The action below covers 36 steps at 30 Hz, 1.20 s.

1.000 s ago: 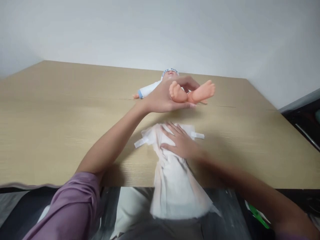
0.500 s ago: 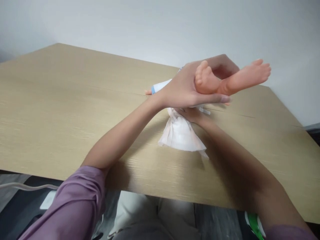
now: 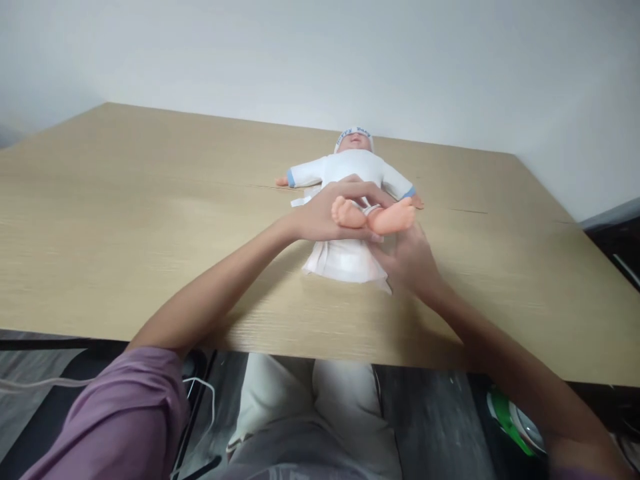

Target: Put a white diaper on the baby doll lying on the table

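Observation:
A baby doll point(image 3: 354, 165) in a white long-sleeved top with blue cuffs lies on its back, feet towards me. My left hand point(image 3: 320, 212) is closed around both of its lower legs, holding the bare feet point(image 3: 393, 217) up together. Under the doll's bottom a white diaper point(image 3: 345, 261) is spread, its front flap pointing at me. My right hand point(image 3: 417, 260) is just below and right of the feet, at the diaper's right side. Motion blurs its fingers, and some are hidden behind the legs.
The doll lies on a wooden table point(image 3: 150, 267) against a pale wall point(image 3: 320, 60). Below the front edge are a white cable point(image 3: 213, 403) at the left and a green and white object point(image 3: 515, 420) at the right. A dark object point(image 3: 617, 233) stands beyond the right edge.
The legs in my left hand have come down and away from me, so the doll's head and top now show. My right hand has come out from beneath the legs to the right.

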Each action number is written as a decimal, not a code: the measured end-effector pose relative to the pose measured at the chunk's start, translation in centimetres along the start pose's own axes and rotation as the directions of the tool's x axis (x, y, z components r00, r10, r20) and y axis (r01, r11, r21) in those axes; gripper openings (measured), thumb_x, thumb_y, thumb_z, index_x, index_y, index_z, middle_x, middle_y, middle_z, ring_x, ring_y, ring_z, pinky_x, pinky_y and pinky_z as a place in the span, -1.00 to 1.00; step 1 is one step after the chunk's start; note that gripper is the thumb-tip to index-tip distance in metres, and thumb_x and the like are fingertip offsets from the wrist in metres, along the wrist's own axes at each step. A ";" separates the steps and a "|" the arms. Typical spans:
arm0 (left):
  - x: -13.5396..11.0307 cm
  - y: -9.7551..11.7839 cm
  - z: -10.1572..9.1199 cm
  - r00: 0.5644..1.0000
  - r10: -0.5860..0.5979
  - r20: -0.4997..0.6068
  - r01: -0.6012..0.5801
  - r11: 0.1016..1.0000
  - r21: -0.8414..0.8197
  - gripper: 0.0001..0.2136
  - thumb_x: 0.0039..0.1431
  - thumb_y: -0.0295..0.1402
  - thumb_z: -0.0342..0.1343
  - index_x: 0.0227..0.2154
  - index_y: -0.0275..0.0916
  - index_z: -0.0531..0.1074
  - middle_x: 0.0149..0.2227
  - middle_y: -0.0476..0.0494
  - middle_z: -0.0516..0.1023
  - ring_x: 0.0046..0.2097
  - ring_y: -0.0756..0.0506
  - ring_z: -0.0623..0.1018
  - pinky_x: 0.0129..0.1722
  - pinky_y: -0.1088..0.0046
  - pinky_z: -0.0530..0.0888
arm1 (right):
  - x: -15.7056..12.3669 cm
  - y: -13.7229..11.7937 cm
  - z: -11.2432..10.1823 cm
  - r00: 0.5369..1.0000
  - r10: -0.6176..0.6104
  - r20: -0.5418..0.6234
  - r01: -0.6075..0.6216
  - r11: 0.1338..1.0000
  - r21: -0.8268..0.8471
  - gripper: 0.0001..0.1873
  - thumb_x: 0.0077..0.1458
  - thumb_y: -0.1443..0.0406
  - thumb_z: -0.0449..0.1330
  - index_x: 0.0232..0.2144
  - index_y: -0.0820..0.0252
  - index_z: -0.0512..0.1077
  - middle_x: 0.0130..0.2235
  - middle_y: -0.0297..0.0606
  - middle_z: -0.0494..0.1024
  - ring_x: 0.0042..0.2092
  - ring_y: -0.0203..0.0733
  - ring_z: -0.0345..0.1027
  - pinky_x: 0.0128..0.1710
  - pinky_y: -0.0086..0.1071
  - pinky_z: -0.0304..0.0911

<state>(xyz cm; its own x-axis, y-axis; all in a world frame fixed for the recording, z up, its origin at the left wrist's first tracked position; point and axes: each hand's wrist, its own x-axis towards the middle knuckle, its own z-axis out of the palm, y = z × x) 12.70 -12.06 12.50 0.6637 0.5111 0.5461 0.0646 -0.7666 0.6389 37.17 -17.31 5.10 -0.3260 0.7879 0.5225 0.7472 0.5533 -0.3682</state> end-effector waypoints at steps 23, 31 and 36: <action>-12.5 -4.9 -3.3 0.955 -0.084 0.284 -0.032 0.924 0.382 -0.42 0.49 -0.37 0.23 0.49 0.10 0.33 0.49 -0.14 0.45 0.54 -0.37 0.34 0.47 -0.20 0.44 | -1.3 5.9 -2.0 0.816 -0.491 0.305 0.458 0.871 0.177 -0.49 0.52 0.44 0.10 0.33 -0.12 0.54 0.42 -0.37 0.54 0.48 -0.09 0.37 0.59 0.01 0.18; -12.6 -4.2 -3.7 0.936 -0.168 0.311 0.067 0.949 0.309 -0.53 0.60 -0.36 -0.01 0.46 0.11 0.39 0.52 -0.09 0.41 0.58 -0.32 0.29 0.52 -0.18 0.38 | -1.3 6.9 -2.0 0.858 -0.417 0.301 0.296 0.879 0.375 -0.54 0.49 0.35 0.22 0.31 -0.18 0.59 0.39 -0.37 0.57 0.47 -0.03 0.40 0.56 -0.02 0.26; -12.1 -3.2 -2.7 0.938 -0.226 0.261 0.124 0.926 0.357 -0.55 0.53 -0.01 0.16 0.35 -0.01 0.46 0.46 -0.19 0.45 0.50 -0.41 0.32 0.49 -0.15 0.36 | -1.1 8.0 -1.8 0.875 -0.371 0.311 0.189 0.853 0.486 -0.50 0.51 0.38 0.12 0.28 -0.21 0.62 0.34 -0.40 0.62 0.46 -0.07 0.41 0.53 -0.03 0.31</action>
<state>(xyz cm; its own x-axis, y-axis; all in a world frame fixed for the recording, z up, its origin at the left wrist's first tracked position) 2.42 -14.77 5.31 0.8030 0.5515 0.2261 0.4080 -0.7851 0.4660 44.55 -14.22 2.96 -0.7424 0.5683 0.3548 0.2941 0.7523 -0.5896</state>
